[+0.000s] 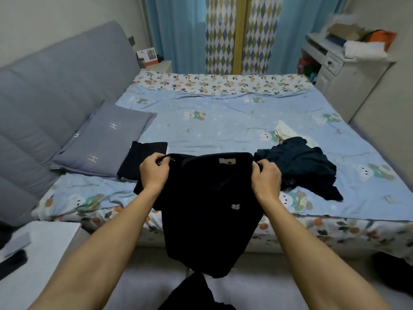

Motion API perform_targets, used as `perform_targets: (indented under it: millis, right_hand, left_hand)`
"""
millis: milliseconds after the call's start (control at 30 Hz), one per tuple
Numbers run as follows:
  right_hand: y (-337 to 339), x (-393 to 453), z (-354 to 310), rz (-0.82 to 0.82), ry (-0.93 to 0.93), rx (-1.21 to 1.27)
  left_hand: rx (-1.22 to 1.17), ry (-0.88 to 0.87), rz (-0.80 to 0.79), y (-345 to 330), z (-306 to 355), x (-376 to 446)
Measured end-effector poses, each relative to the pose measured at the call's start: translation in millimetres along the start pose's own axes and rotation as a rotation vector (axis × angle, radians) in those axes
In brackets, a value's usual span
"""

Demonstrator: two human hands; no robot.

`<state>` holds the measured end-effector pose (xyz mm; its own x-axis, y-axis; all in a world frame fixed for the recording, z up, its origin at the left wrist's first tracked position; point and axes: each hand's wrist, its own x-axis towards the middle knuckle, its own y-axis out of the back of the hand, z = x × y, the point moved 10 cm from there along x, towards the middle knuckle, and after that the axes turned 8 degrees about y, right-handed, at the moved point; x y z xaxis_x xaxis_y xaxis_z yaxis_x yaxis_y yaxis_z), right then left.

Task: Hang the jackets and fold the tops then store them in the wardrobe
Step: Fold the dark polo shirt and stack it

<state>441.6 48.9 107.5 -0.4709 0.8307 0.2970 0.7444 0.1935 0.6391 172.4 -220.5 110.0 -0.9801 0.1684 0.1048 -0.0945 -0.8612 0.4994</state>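
At nine o'clock a grey padded headboard (55, 86) runs along the left of the bed (223, 121), with a grey pillow (105, 139) leaning against it. At seven o'clock a white table (44, 249) carries a dark object near its left edge. Just right of the pillow, a folded dark top (143, 159) lies flat on the blue patterned sheet.

At the centre of the view the person holds up a black top (207, 211) over the near edge of the bed, its neck label facing the camera and a small white logo on the chest. The left hand (154, 173) grips the left shoulder of the garment, its fingers (156, 158) curled round the fabric at about ten o'clock from the logo. The right hand (266, 177) grips the right shoulder in the same way, fingers clenched on the cloth beside the collar. The lower hem hangs free below the mattress edge, towards six o'clock.

At three o'clock from the held garment a crumpled dark teal garment (301, 166) lies heaped on the sheet, partly over a cream garment (286, 130) behind it. At one o'clock a white cabinet (330, 68) stands beside the bed with boxes and a white cloth on top. At twelve o'clock, blue and diamond-patterned curtains (223, 34) hang behind the bed.
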Motion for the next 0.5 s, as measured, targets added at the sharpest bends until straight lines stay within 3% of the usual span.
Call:
perform_targets:
  millis: [300, 500]
  right_hand:
    - [-95, 103, -3, -0.058, -0.029, -0.034]
    - [-173, 155, 11, -0.232, -0.176, -0.132]
  left_hand:
    - [-0.029, 0.072, -0.028, -63, -19, 130]
    - [0.202, 0.194, -0.303, -147, -53, 225]
